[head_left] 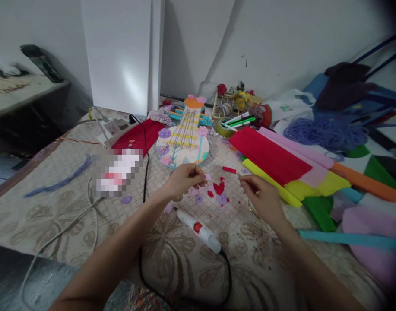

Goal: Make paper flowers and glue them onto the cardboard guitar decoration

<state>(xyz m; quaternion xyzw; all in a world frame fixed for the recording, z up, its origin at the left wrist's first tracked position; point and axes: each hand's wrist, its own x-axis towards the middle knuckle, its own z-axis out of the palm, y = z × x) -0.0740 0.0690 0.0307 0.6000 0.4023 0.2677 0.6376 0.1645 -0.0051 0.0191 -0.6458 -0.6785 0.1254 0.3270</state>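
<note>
My left hand point(187, 178) is closed in a pinch on a small pink paper piece point(207, 176). To its right, my right hand point(260, 192) has its fingertips pressed together; whatever is between them is too small to name. Red paper scraps point(219, 187) and purple paper flowers point(221, 199) lie on the cloth between the hands, with a red strip point(229, 169) just beyond. Nearer to me rests a white corded tool point(199, 231) with a dark tip, touched by neither hand. Behind my left hand is a guitar-shaped craft point(184, 144) with paper flowers and strings.
Coloured paper sheets point(272, 157) are piled at the right, near blue yarn point(327, 131). Marker pens point(239, 121) stand behind. At left are a pixelated object point(118, 172), a blue yarn strand point(60, 179) and a pale cable point(60, 233). A black cord point(146, 172) crosses the table.
</note>
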